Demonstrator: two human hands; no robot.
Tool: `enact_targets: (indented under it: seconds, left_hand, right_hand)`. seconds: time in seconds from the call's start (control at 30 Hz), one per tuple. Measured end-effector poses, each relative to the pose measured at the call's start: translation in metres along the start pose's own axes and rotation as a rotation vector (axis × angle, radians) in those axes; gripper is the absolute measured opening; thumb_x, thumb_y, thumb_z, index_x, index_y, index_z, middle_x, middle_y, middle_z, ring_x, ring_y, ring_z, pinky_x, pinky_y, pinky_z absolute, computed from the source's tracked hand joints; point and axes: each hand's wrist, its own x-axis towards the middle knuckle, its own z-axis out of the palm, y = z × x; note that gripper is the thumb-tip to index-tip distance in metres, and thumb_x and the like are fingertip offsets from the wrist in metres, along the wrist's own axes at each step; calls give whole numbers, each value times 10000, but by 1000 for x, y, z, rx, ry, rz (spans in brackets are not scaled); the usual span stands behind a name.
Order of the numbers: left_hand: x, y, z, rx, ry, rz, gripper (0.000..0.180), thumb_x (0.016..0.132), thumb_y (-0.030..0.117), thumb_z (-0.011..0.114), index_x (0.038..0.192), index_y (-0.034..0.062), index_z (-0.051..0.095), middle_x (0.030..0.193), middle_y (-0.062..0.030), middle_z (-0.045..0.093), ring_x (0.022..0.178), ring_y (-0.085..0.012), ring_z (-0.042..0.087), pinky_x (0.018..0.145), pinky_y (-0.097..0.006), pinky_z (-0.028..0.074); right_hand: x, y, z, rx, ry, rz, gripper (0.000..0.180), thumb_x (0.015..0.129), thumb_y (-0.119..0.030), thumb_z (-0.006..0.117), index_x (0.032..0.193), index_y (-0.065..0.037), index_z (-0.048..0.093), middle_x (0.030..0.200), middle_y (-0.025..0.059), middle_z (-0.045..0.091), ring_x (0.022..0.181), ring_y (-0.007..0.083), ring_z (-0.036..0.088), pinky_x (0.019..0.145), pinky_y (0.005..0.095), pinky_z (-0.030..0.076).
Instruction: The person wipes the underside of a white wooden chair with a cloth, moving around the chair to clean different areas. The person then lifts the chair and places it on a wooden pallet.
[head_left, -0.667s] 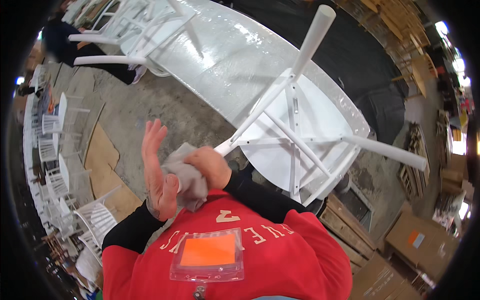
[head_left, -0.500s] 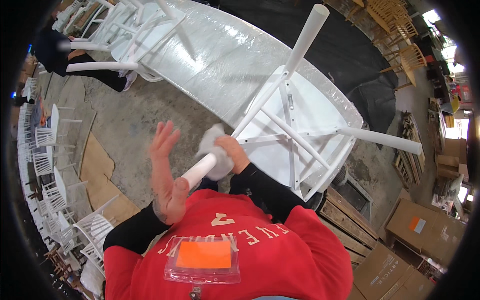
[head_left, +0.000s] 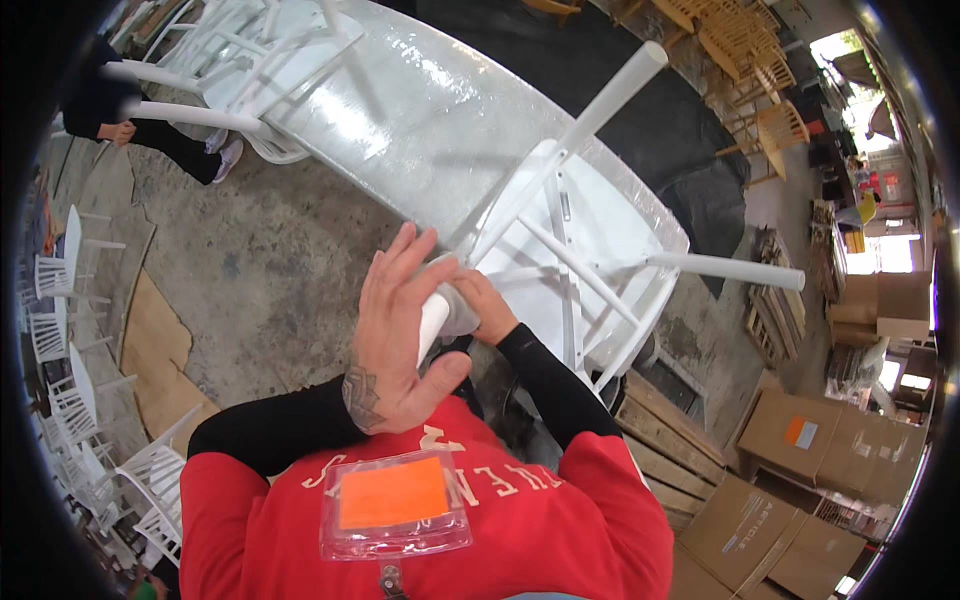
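Note:
A white chair [head_left: 622,232] lies upside down at the table's near right end, its legs and crossbars pointing up and outward. One white leg [head_left: 431,324] reaches toward me. My right hand [head_left: 487,304] is closed on a pale cloth [head_left: 461,316] that wraps this leg. Close on the leg's left side is my left hand [head_left: 392,335], open, its fingers stretched out and thumb apart. Whether its palm touches the leg or cloth I cannot tell.
The long table [head_left: 400,130] is covered in clear plastic film. More white chairs [head_left: 245,75] sit at its far left, where a person [head_left: 125,125] stands. Slatted wood [head_left: 668,440] and cardboard boxes [head_left: 745,535] are at right; white chairs [head_left: 75,390] line the left.
My left hand has moved right, up against the leg's end. My right hand remains on the cloth and leg. The view has shifted slightly, and the person at far left has moved an arm.

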Motion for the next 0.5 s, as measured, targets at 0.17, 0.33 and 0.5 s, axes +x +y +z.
enact_targets:
  seconds: [0.17, 0.33, 0.5]
  left_hand:
    - [0, -4, 3, -22, 49, 3, 687, 935, 413, 631, 1447, 4, 423, 1535, -274, 354, 1472, -485, 291, 1175, -628, 200]
    - [-1, 0, 5, -34, 87, -86, 662, 903, 356, 676, 1416, -6, 466, 1518, -272, 398, 1455, -465, 343, 1172, -619, 228]
    - [-1, 2, 6, -91, 166, -167, 641, 887, 307, 687, 1387, -40, 486, 1502, -285, 423, 1435, -460, 384, 1178, -578, 254]
  right_hand:
    - [26, 67, -69, -5, -60, 512, 353, 815, -155, 712, 1112, -26, 571, 1015, 199, 603, 954, 407, 618, 837, 469, 492]
    - [120, 134, -135, -741, -1, 1, 428, 907, -128, 618, 1330, -87, 567, 1180, 140, 606, 1150, 364, 558, 975, 451, 451]
    - [44, 167, -52, -436, -317, 228, 394, 993, -319, 516, 1310, -92, 574, 1292, 104, 585, 1245, 285, 536, 1130, 520, 355]
